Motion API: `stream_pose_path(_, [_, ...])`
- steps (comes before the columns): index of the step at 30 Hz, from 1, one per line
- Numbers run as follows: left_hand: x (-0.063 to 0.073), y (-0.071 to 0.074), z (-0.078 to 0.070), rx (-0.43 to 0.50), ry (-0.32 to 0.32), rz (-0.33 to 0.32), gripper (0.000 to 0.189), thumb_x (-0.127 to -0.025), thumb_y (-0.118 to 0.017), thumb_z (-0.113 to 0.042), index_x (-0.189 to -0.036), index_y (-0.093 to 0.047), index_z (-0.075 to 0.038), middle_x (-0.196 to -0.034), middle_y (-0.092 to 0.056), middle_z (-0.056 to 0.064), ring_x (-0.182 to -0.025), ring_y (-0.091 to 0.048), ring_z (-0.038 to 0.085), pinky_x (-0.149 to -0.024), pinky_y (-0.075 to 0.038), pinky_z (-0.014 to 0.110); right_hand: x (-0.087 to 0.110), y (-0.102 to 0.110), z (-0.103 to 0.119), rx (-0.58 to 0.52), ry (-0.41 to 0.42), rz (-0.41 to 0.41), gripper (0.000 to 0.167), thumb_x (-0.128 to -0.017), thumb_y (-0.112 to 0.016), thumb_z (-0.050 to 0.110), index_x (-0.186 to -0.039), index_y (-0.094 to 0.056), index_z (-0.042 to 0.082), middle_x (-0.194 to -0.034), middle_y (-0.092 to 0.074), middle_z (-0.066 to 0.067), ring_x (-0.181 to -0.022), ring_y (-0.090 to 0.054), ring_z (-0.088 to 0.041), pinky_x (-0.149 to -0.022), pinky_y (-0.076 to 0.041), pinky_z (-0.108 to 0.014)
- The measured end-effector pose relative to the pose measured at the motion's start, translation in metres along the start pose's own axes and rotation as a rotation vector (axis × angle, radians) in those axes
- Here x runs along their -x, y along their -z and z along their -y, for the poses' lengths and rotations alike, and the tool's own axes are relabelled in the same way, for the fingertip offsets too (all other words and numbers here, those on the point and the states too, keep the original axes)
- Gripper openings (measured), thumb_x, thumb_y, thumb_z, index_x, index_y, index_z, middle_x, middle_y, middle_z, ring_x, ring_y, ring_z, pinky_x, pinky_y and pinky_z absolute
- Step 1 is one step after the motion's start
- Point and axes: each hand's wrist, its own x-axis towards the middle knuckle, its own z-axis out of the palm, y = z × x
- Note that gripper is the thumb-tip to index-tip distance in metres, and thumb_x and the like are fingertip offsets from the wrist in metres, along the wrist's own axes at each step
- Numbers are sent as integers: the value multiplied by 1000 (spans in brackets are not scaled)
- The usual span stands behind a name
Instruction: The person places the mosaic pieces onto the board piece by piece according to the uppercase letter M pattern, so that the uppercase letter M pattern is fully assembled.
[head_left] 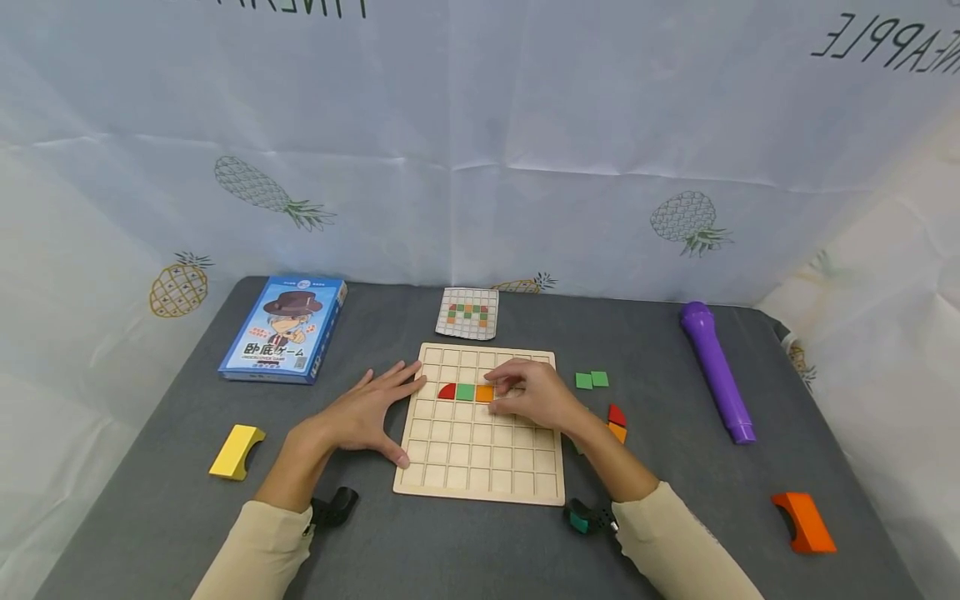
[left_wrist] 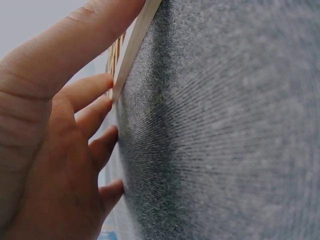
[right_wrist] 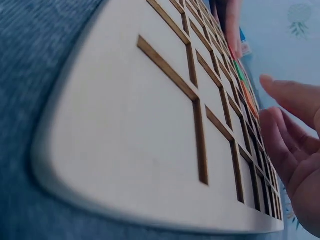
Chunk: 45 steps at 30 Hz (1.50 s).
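A wooden grid board point(head_left: 480, 482) lies flat on the dark table. One row of it holds a red quarter-round tile point(head_left: 447, 392), a green square tile point(head_left: 465, 392) and an orange square tile point(head_left: 484, 393), side by side. My left hand point(head_left: 367, 410) is spread at the board's left edge, thumb low and fingertips higher up; in the left wrist view the thumb point(left_wrist: 65, 45) lies against the board's side. Over the board, my right hand point(head_left: 534, 393) has its thumb and index finger on either side of the orange tile, tips apart. The right wrist view shows that gap too.
A patterned card point(head_left: 467, 314) lies behind the board. Loose green tiles point(head_left: 592, 380), a red tile point(head_left: 617, 415) and an orange tile point(head_left: 617, 432) lie right of it. Farther out are a blue box point(head_left: 285, 329), yellow block point(head_left: 236, 452), purple microphone-shaped object point(head_left: 716, 371) and orange block point(head_left: 806, 522).
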Motion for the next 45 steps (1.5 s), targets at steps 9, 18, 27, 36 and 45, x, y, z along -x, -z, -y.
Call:
stream_pose_path(9, [1,0,-1,6,-7,11,126,-60,-95,-54,-161,-32,-13,-174,-15,11,-161,-10,41,-126,-4,71,13,20,1,-6,44,11,45,-84,-84,18,-127,-72,10,-123,-70,-8,-97,-63,-21,-73,-55,-25])
stream_pose_path(18, [1,0,-1,23,-21,9,125,-61,-95,-51,-161,-32,-11,-174,-14,12,-161,-10,41,-126,-5,70,29,42,-4,42,92,-10,47,-87,-82,23,-129,-70,9,-134,-66,-7,-113,-62,-33,-80,-55,-31])
stream_pose_path(27, [0,1,-2,22,-21,2,125,-61,-96,-51,-161,-32,-12,-174,-14,11,-161,-10,40,-126,-5,70,50,77,-20,90,62,-78,51,-88,-81,27,-134,-67,12,-139,-64,-4,-123,-60,-27,-95,-56,-50])
stream_pose_path(36, [1,0,-2,27,-17,8,124,-62,-95,-51,-161,-32,-11,-174,-15,12,-161,-10,40,-126,-5,70,66,91,-41,120,60,-140,52,-86,-83,25,-134,-67,14,-141,-64,-2,-125,-53,-5,-100,-54,-44])
stream_pose_path(45, [2,-1,-1,41,-16,-1,125,-61,-96,-50,-161,-32,-11,-174,-15,12,-161,-10,41,-126,-4,71,75,100,-69,120,13,-162,51,-88,-81,23,-136,-66,15,-143,-63,-4,-125,-47,9,-104,-49,-36])
